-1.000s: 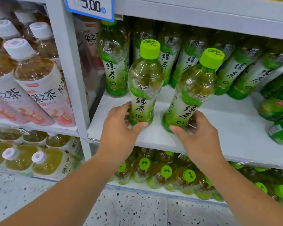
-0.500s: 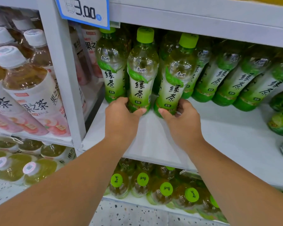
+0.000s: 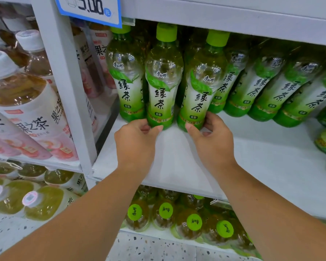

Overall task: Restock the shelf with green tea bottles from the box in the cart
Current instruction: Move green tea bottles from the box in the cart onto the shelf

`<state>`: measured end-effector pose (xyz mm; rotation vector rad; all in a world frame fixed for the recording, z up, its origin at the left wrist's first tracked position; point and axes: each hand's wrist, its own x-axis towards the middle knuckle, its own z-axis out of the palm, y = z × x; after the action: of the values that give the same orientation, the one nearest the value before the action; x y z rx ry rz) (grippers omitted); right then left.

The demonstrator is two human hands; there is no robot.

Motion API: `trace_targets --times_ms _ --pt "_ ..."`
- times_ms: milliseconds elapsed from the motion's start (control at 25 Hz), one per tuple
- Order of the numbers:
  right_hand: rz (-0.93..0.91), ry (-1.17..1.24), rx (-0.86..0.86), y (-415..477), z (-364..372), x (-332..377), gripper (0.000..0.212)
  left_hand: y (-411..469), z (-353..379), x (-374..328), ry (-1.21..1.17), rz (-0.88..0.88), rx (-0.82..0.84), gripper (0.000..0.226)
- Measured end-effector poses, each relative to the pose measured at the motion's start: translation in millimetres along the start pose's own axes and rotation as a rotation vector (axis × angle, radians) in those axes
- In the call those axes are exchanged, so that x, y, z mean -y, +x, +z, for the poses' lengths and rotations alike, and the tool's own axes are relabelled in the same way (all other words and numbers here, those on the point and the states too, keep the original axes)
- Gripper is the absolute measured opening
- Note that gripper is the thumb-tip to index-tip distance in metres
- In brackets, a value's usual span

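Standing upright on a white metal shelf [image 3: 252,166] is a clear plastic green tea bottle [image 3: 164,81] with a lime-green cap and a green-and-white label. A second green tea bottle [image 3: 203,85] of the same kind is just beside it on its right. Both labels face forward.

The left hand [image 3: 137,142] grips the first bottle at its base. Its thumb [image 3: 157,129] lies across the front, and its fingers curl round the bottle's left side. The right hand [image 3: 213,142] grips the second bottle the same way, with its thumb [image 3: 189,128] in front and its fingers [image 3: 209,117] wrapped round the right side. Both holds are low, at the very bottom of the bottles, with the bodies and caps rising clear above the fingers.

A row of matching green tea bottles [image 3: 262,87] runs along the back of the shelf to the right, and another [image 3: 126,76] stands just to the left.

The step looks like seating the pair in line with that row. To do it well, keep the bases flat, slide rather than lift, and let go gently so the tall bottles do not tip.

Further out, a blue-edged white price tag [image 3: 88,8] hangs above. Pale peach-labelled tea bottles with white caps [image 3: 26,110] fill the neighbouring bay on the left.
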<state>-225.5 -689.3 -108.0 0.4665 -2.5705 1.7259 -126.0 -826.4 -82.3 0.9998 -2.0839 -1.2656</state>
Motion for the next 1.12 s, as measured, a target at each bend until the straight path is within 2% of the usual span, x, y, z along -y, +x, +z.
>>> trace_targets --times_ms 40,480,600,840,1120 --pt "-0.005 -0.009 -0.008 0 0 2 0.05 2 0 -1 0.005 -0.014 -0.008 0.015" --pt "-0.049 -0.121 -0.001 0 4 8 0.05 3 6 -8 0.102 -0.034 -0.045 0.031" --pt "-0.035 -0.13 0.004 -1 4 8 0.05 3 7 -5 0.065 -0.034 -0.035 0.015" --pt "-0.039 -0.106 -0.008 -1 4 9 0.048 4 8 -1 0.036 -0.018 -0.041 0.037" --pt "-0.029 -0.098 -0.011 -3 4 11 0.044 8 3 2 0.054 -0.014 0.045 0.04"
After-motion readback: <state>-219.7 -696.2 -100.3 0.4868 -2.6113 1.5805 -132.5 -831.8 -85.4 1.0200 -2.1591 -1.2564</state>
